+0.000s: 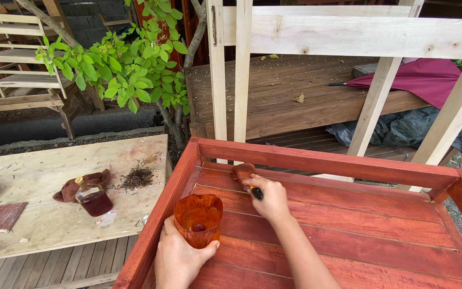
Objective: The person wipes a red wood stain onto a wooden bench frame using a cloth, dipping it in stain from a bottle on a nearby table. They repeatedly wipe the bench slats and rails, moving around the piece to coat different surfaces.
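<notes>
1. Stain brush (243,174) – small, reddish-brown head, dark handle; clamped in the grip of the right hand (271,198), its head pressed on the far slats of the red-stained wooden slatted frame (316,160), close to the back rail.
2. Cut-off translucent plastic cup (199,219), coated orange-red inside, a dark pool at the bottom – the left hand (177,259) has its grip closed round the lower half, holding it upright just above the frame's near-left corner.
3. Frame surface: slats and rails already carry a red coat; the colour looks fairly even.
4. Handling note, as a judgement: strokes are best run along the grain, the brush loaded lightly, the cup kept level and near so drips land on the slats.
5. Pale wooden counter (38,214), left: small glass bottle of dark red liquid (94,199), brown rag (76,187) touching it, heap of dark shavings (137,177) near.
6. Behind: unfinished pale timber uprights (230,69), leafy green shrub (118,67).
</notes>
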